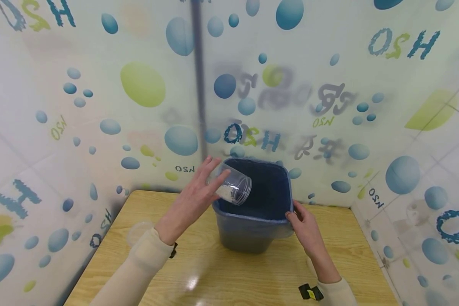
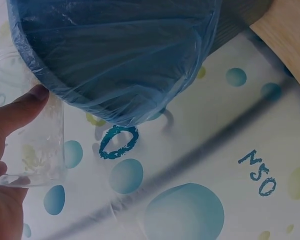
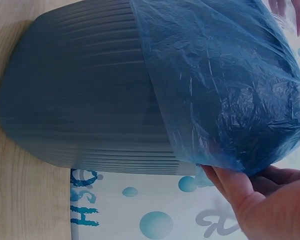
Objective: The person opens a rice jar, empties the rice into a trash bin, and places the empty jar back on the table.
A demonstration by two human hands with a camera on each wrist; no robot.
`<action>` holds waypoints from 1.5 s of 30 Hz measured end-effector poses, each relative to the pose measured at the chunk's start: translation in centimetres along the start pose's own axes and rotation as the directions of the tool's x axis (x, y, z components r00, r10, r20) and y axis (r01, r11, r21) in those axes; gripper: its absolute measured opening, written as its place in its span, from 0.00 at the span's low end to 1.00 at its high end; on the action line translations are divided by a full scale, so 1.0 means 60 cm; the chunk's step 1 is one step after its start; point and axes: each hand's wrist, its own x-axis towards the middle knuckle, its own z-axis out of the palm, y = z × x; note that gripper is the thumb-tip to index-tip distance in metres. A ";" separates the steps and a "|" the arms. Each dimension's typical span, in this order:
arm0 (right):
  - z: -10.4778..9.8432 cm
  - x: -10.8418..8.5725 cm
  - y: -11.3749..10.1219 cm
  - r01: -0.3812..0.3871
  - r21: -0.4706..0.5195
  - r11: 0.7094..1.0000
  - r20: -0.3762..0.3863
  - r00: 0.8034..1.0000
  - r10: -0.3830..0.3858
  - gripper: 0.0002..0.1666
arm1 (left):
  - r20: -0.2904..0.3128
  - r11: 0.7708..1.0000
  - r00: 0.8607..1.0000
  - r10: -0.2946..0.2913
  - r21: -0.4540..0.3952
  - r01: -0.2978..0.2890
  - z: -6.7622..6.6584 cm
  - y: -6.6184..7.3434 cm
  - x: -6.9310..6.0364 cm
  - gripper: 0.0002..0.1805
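A clear plastic jar (image 1: pixel 235 187) lies tipped over the left rim of a trash can (image 1: pixel 245 238), its mouth facing the can's inside. Some pale bits show inside the jar; what they are I cannot tell. My left hand (image 1: pixel 193 202) grips the jar from the left, thumb and fingers round its wall. A blue plastic bag (image 3: pixel 225 85) lines the can and is folded down over its outside. With my right hand (image 1: pixel 305 225) I hold the can's right rim and the bag there, fingers under the bag's edge in the right wrist view.
The can stands on a wood-grain table (image 1: pixel 199 276) near its back edge. Behind it rises a white sheet (image 1: pixel 145 140) printed with blue and green dots. A clear round lid (image 1: pixel 139 233) lies on the table beside my left forearm.
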 end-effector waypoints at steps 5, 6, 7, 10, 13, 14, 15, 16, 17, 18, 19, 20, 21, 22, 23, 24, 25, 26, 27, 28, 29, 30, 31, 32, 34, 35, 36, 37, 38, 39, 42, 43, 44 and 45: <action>0.001 0.001 0.002 0.002 0.004 1.000 -0.014 1.000 -0.002 0.32 | 0.037 0.999 0.999 0.017 0.043 -0.018 -0.001 0.000 0.001 0.49; 0.001 0.001 0.003 0.001 0.003 1.000 -0.016 1.000 -0.001 0.32 | 0.042 0.999 0.999 0.018 0.050 -0.021 -0.001 0.000 0.001 0.49; 0.002 0.002 0.003 0.000 -0.001 1.000 -0.017 1.000 0.000 0.32 | 0.047 0.998 0.999 0.020 0.053 -0.023 -0.001 0.000 0.002 0.50; 0.002 0.002 0.003 -0.004 -0.001 1.000 -0.017 1.000 0.004 0.32 | 0.064 0.998 0.997 0.032 0.051 -0.035 -0.003 0.002 0.005 0.49; 0.002 0.002 0.003 -0.002 0.002 1.000 -0.017 1.000 0.002 0.32 | 0.095 0.996 0.994 0.055 0.060 -0.061 -0.005 0.004 0.009 0.48; 0.002 0.002 0.003 0.000 0.005 1.000 -0.015 1.000 0.000 0.32 | 0.106 0.995 0.992 0.064 0.064 -0.071 -0.005 0.005 0.010 0.48; 0.002 0.002 0.003 0.000 0.008 1.000 -0.014 1.000 0.000 0.32 | 0.117 0.994 0.991 0.072 0.069 -0.081 -0.006 0.006 0.012 0.47; 0.002 0.001 0.002 0.002 0.009 1.000 -0.014 1.000 -0.002 0.32 | 0.125 0.993 0.989 0.081 0.073 -0.091 -0.006 0.007 0.012 0.47; 0.001 0.000 0.002 0.004 0.010 1.000 -0.013 1.000 -0.004 0.32 | 0.132 0.991 0.987 0.091 0.084 -0.103 -0.006 0.007 0.013 0.47; 0.001 0.000 0.001 0.004 0.013 1.000 -0.012 1.000 -0.003 0.32 | 0.134 0.989 0.985 0.104 0.089 -0.117 -0.006 0.007 0.014 0.47; 0.001 0.000 0.001 0.004 0.013 1.000 -0.008 1.000 -0.004 0.32 | 0.135 0.988 0.984 0.115 0.091 -0.127 -0.006 0.008 0.015 0.47; 0.000 -0.001 0.001 0.002 0.015 1.000 -0.006 1.000 -0.002 0.33 | 0.132 0.986 0.983 0.126 0.093 -0.138 -0.006 0.008 0.016 0.47; 0.000 -0.001 0.001 0.001 0.013 1.000 -0.003 1.000 -0.001 0.33 | 0.129 0.984 0.982 0.138 0.096 -0.150 -0.005 0.008 0.017 0.47; 0.000 -0.001 0.001 0.000 0.012 1.000 0.000 1.000 0.000 0.33 | 0.125 0.982 0.981 0.150 0.097 -0.162 -0.005 0.009 0.018 0.47; 0.000 0.000 0.002 -0.001 0.010 1.000 0.003 1.000 0.001 0.33 | 0.123 0.980 0.980 0.159 0.100 -0.172 -0.004 0.009 0.019 0.46; 0.000 0.000 0.002 -0.002 0.008 1.000 0.005 1.000 0.002 0.33 | 0.121 0.978 0.979 0.167 0.103 -0.179 -0.003 0.010 0.019 0.46; 0.000 0.001 0.003 -0.003 0.006 1.000 0.007 1.000 0.003 0.33 | 0.122 0.977 0.978 0.171 0.108 -0.185 -0.002 0.010 0.019 0.46; -0.001 0.000 0.003 -0.004 0.008 1.000 0.006 1.000 0.003 0.33 | 0.124 0.975 0.977 0.176 0.116 -0.190 -0.002 0.011 0.019 0.46; -0.001 0.001 0.003 -0.004 0.007 1.000 0.005 1.000 0.004 0.33 | 0.127 0.973 0.976 0.179 0.124 -0.195 -0.001 0.011 0.019 0.46; -0.001 0.000 0.002 -0.003 0.008 1.000 0.004 1.000 0.003 0.33 | 0.131 0.971 0.974 0.183 0.131 -0.199 0.000 0.012 0.018 0.46; -0.001 0.000 0.002 -0.002 0.009 1.000 0.001 1.000 0.002 0.33 | 0.135 0.969 0.974 0.185 0.138 -0.203 0.001 0.012 0.018 0.46; -0.001 0.000 0.001 0.000 0.008 1.000 0.000 1.000 0.000 0.32 | 0.138 0.968 0.972 0.188 0.142 -0.207 0.002 0.013 0.018 0.47; -0.001 0.000 0.001 0.001 0.011 1.000 -0.002 1.000 -0.001 0.32 | 0.141 0.967 0.971 0.191 0.144 -0.211 0.002 0.013 0.018 0.46; -0.001 -0.001 0.000 0.002 0.014 1.000 -0.004 1.000 -0.002 0.32 | 0.146 0.966 0.970 0.193 0.147 -0.214 0.003 0.013 0.017 0.46; 0.000 -0.001 -0.001 0.004 0.012 1.000 -0.006 1.000 -0.004 0.32 | 0.147 0.965 0.970 0.195 0.146 -0.216 0.002 0.013 0.017 0.46; 0.000 -0.001 -0.001 0.005 0.008 1.000 -0.005 1.000 -0.005 0.32 | 0.143 0.967 0.971 0.192 0.144 -0.212 0.002 0.012 0.017 0.46; 0.001 -0.001 -0.001 0.006 0.006 1.000 -0.004 1.000 -0.006 0.32 | 0.136 0.969 0.973 0.185 0.141 -0.204 0.001 0.010 0.017 0.46; 0.001 -0.002 -0.002 0.004 0.007 1.000 -0.006 1.000 -0.004 0.32 | 0.128 0.970 0.976 0.177 0.145 -0.195 -0.001 0.008 0.017 0.46; 0.001 -0.001 -0.002 0.004 0.003 1.000 -0.005 1.000 -0.004 0.33 | 0.118 0.971 0.979 0.167 0.149 -0.184 -0.003 0.007 0.017 0.45; 0.001 -0.002 -0.002 0.003 0.002 1.000 -0.005 1.000 -0.003 0.33 | 0.108 0.973 0.982 0.157 0.153 -0.172 -0.005 0.005 0.018 0.45; 0.000 -0.002 -0.002 0.000 0.006 1.000 -0.007 1.000 0.000 0.33 | 0.101 0.975 0.988 0.121 0.177 -0.137 -0.013 0.000 0.019 0.44; 0.000 -0.002 -0.002 -0.001 0.008 1.000 -0.007 1.000 0.001 0.33 | 0.108 0.974 0.988 0.108 0.187 -0.127 -0.016 0.000 0.019 0.43; 0.000 -0.002 -0.002 0.000 0.010 1.000 -0.005 1.000 0.000 0.33 | 0.118 0.975 0.988 0.096 0.191 -0.117 -0.018 -0.001 0.019 0.43; -0.001 -0.002 -0.002 -0.001 0.013 1.000 -0.006 1.000 0.002 0.33 | 0.124 0.975 0.989 0.086 0.195 -0.109 -0.019 -0.002 0.018 0.44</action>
